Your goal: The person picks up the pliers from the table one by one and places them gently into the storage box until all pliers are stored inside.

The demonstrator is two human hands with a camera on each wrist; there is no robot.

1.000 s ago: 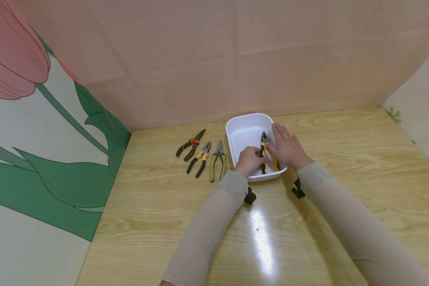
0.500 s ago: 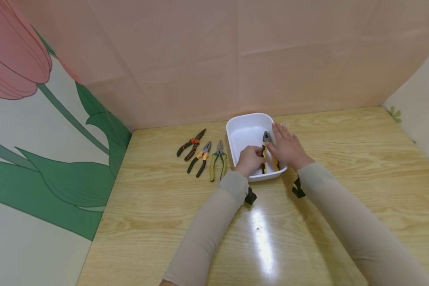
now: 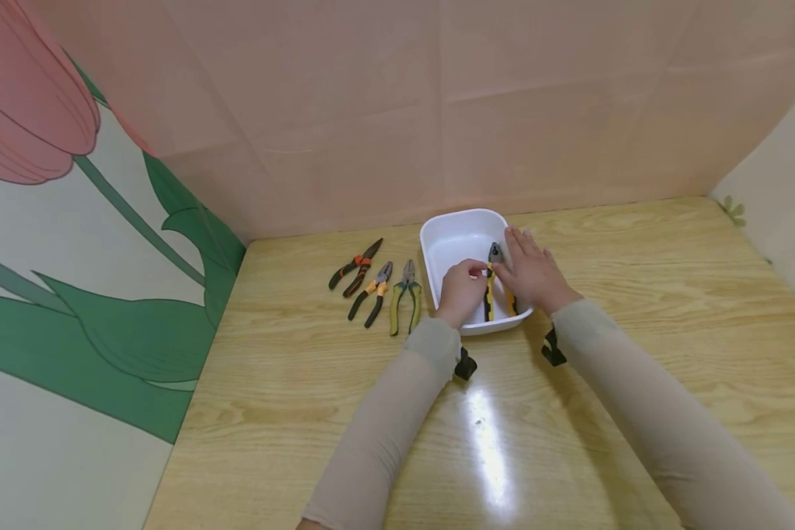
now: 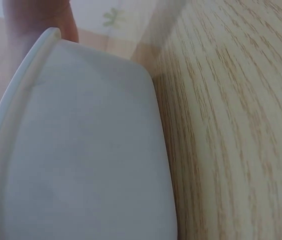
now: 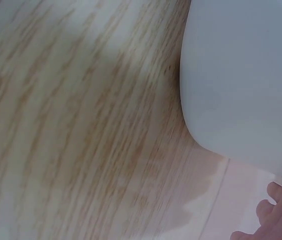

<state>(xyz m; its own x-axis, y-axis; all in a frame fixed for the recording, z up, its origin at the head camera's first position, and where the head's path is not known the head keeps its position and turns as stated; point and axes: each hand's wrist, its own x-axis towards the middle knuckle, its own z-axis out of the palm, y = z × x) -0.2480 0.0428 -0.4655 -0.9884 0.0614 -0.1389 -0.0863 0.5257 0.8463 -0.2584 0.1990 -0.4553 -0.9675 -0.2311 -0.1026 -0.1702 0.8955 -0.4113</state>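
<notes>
L hand (image 3: pixel 462 288) curled on yellow/blk pliers (image 3: pixel 491 288), which sit inside white tub (image 3: pixel 452 228) w/ head pointing 12 o'clock. R hand (image 3: pixel 534 277) w/ fingers straight and together, lying along tub's 3 o'clock rim, touching the pliers. 3 more pliers (image 3: pixel 376 289) on wood table (image 3: pixel 636 383) at tub's 9 o'clock, just beside it.

both arms in snug beige sleeves (image 3: pixel 384 434) down to the wrists, hands bare. small black strap-on camera mount (image 3: pixel 464 364) under each wrist.
</notes>
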